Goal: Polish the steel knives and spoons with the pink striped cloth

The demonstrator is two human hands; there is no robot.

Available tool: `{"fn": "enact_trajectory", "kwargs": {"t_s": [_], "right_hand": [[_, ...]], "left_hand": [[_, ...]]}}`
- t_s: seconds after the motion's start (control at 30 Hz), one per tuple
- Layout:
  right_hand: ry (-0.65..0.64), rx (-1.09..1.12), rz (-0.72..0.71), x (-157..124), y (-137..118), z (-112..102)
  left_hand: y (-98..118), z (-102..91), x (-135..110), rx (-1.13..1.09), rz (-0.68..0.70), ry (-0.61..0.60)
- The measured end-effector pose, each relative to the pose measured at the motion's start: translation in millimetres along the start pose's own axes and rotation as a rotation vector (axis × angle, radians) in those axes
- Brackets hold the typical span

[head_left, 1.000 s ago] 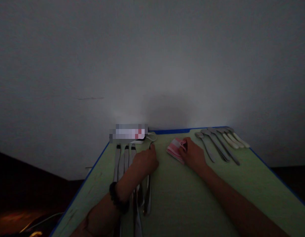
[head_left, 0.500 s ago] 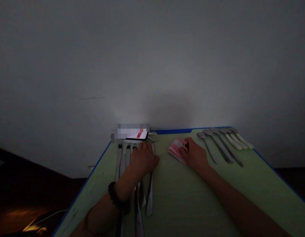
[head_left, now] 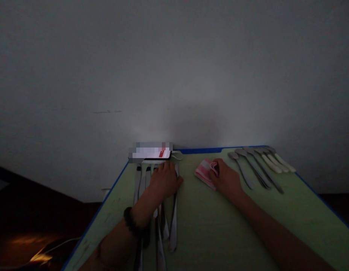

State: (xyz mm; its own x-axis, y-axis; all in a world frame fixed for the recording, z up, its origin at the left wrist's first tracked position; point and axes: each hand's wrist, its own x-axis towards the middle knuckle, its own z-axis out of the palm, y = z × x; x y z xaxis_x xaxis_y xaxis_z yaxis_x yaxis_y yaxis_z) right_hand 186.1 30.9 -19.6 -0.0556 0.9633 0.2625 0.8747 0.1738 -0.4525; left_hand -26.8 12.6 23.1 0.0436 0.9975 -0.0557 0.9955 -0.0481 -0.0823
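Note:
My left hand [head_left: 165,181], with a dark bead bracelet at the wrist, rests palm down over a group of table knives [head_left: 137,184] and other metal cutlery. Its fingers reach forward toward the upper ends and the thumb is apart on the right; whatever lies under the palm is hidden. One long piece of cutlery [head_left: 173,222] runs out from beneath the thumb side. My right hand [head_left: 227,178] pinches the edge of a folded pink and white striped cloth [head_left: 203,172] on the table.
Metal spoons [head_left: 252,165] and several white-handled pieces of cutlery [head_left: 273,162] lie at the right. A lit phone [head_left: 151,152] with a white cable stands at the back left. The pale green table [head_left: 219,233] has a blue edge and meets a grey wall [head_left: 174,75].
The whole view has shifted slightly, so the table contents appear a little further right. Both hands keep their places over the cutlery and on the cloth.

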Motion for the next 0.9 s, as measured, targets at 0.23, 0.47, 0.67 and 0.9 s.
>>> {"fn": "enact_trajectory", "kwargs": {"t_s": [0.23,0.47,0.67,0.9], "right_hand": [[0.009,0.132,0.026,1,1,0],[0.136,0.529,0.090,6,6,-2],[0.109,0.582,0.068,8,12,-3],[0.092,0.774,0.123,14,18,-2]], "left_hand": [[3,-7.6,-8,0.071,0.069,0.059],[12,-19.2,-18,0.069,0.101,-0.169],[21,-12.5,-19,0.013,0.067,-0.206],[23,-8.5,-13,-0.083,0.035,-0.172]]}}
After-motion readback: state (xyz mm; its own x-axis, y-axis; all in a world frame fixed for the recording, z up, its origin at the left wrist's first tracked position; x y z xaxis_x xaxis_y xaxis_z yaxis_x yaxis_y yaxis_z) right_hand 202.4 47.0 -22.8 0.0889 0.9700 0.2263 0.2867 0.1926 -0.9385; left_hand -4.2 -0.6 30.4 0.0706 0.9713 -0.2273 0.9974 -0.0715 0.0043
